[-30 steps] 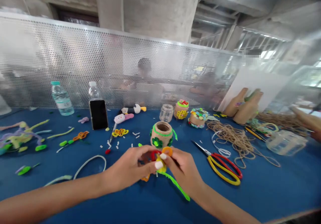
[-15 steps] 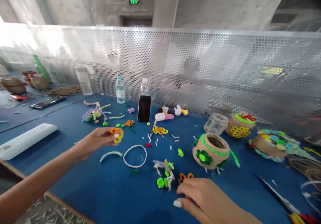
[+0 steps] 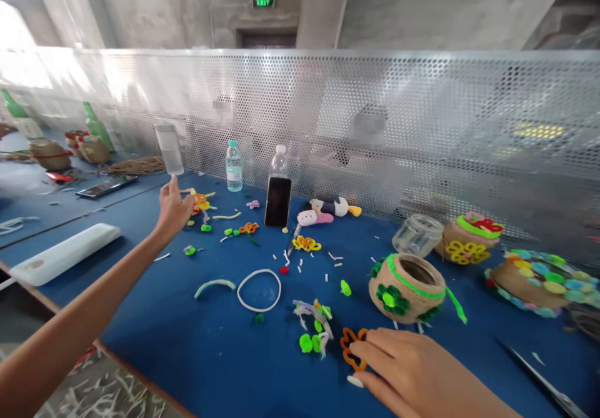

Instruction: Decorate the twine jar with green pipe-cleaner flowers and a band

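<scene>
My left hand (image 3: 174, 210) reaches to the far left, with a raised finger apart from the others. Beside its fingertips, an orange and yellow pipe-cleaner flower (image 3: 201, 201) lies over a loose pile of coloured pieces. At the lower right, my right hand (image 3: 405, 362) has its fingertips and thumb at the edge of an orange pipe-cleaner flower (image 3: 347, 348), gripping it low over the table. Green pompoms (image 3: 306, 343) and a lilac strip are left of that flower. Behind my right hand stands a twine-wrapped jar (image 3: 382, 290) with green flowers.
A phone (image 3: 278, 202) leans against a bottle at the back, near another water bottle (image 3: 234, 171). A white ring (image 3: 240, 290) lies mid-table. Scissors (image 3: 539, 374) lie at right, below decorated jars. A perforated metal screen (image 3: 309, 112) borders the table.
My left hand has moved away to the back left; the orange and yellow flower it held now lies at the pile. The orange flower at my right hand has turned and shows more. The view has shifted slightly.
</scene>
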Available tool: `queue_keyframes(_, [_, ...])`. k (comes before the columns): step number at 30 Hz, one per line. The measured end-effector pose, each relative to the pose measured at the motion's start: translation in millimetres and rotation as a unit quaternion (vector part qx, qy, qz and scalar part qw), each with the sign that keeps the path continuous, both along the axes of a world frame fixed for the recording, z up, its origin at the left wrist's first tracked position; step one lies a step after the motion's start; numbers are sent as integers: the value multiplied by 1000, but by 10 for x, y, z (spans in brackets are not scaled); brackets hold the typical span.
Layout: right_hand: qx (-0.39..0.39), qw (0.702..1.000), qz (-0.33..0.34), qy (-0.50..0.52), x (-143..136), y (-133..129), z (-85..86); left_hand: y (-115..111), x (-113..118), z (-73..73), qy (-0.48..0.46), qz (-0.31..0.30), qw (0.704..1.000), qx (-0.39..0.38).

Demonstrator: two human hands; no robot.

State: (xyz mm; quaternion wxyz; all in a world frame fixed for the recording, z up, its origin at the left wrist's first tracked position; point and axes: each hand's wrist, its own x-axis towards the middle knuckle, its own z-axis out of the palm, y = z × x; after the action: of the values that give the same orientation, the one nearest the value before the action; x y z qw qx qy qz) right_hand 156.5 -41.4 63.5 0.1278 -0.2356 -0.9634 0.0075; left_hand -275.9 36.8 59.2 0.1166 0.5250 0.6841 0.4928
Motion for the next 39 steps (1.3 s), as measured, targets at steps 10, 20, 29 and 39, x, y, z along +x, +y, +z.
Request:
queue_keyframes(10, [77,996,17,-33,59,12,130,400,210,-563,221,-191,950,-107])
queue_keyframes(20, [112,992,22,-45,198,77,167,343,-90,-205,240,-95,960,-109])
queue_keyframes(29, [153,987,42,-20,197,79,173,87,-339,-437,280,-123,938,-161])
queue_keyframes(39, [143,990,16,-3,214,65,139,237,-404,-462,327,-145,920,-159])
